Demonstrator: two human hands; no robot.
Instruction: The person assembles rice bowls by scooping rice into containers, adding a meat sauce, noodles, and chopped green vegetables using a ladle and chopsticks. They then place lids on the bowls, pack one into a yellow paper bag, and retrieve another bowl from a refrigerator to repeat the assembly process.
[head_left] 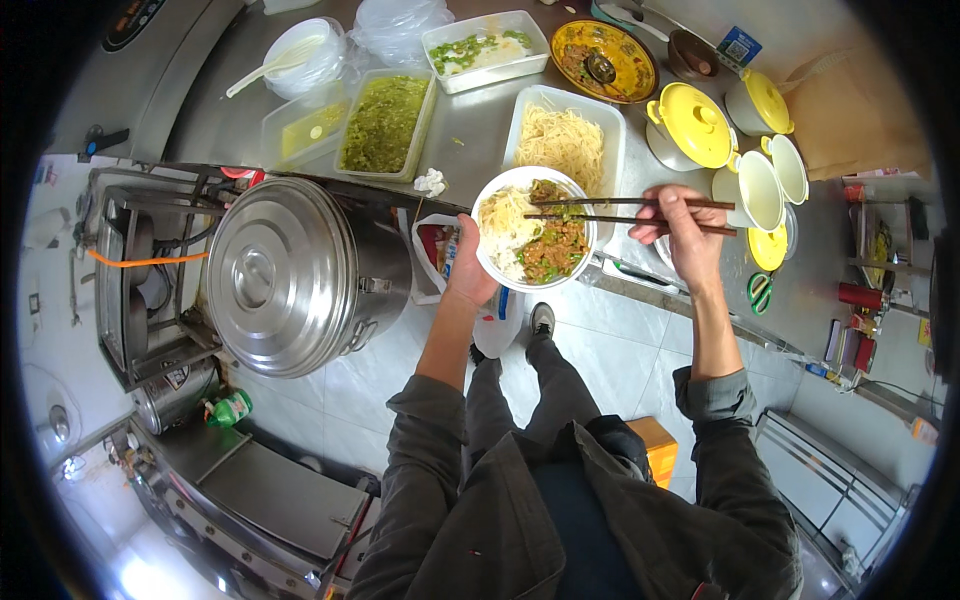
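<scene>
While the right hand's [685, 235] fingers close around two dark chopsticks [610, 201], their long axis runs from three o'clock to nine, tips toward nine and narrowing over the middle of a white bowl [592, 236]; whether they pinch any food, I cannot tell. Curled against that bowl's eight o'clock side, the left hand [470, 268] holds it, pale noodles at nine, minced topping at four. From the bowl, a noodle tub [614, 150] stands at one o'clock, a yellow-lidded pot [697, 130] at two, a lidded steel stockpot [270, 280] near nine.
</scene>
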